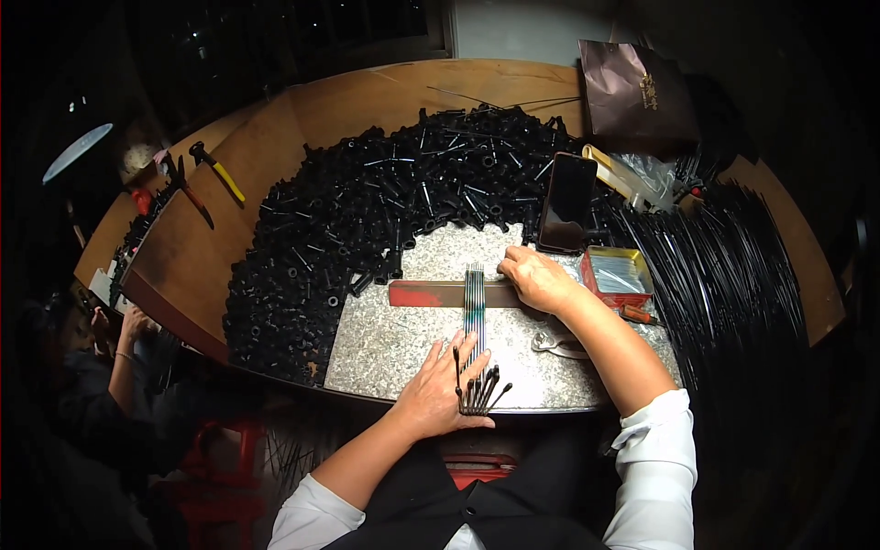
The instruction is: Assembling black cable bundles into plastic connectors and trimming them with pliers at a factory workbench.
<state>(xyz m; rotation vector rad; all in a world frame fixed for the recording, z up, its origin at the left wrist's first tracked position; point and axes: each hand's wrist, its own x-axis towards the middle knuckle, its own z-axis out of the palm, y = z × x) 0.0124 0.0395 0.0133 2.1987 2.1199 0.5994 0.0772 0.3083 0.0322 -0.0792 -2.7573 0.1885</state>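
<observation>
My left hand (438, 390) lies flat over the near ends of several thin metal rods (474, 307) laid side by side on a speckled stone slab (394, 344). The rods carry black tips (477, 394) that stick out by my fingers. They cross a flat bar (440, 293) with a red left end. My right hand (539, 280) presses on that bar just right of the rods, fingers curled down.
A big heap of black plastic tube pieces (367, 220) curves around the slab. A dark phone (566, 202) leans at the back, a small box (616, 272) sits right, long black rods (724, 266) fan out far right. Pliers (216, 171) lie far left. Another person's arm (124, 357) shows lower left.
</observation>
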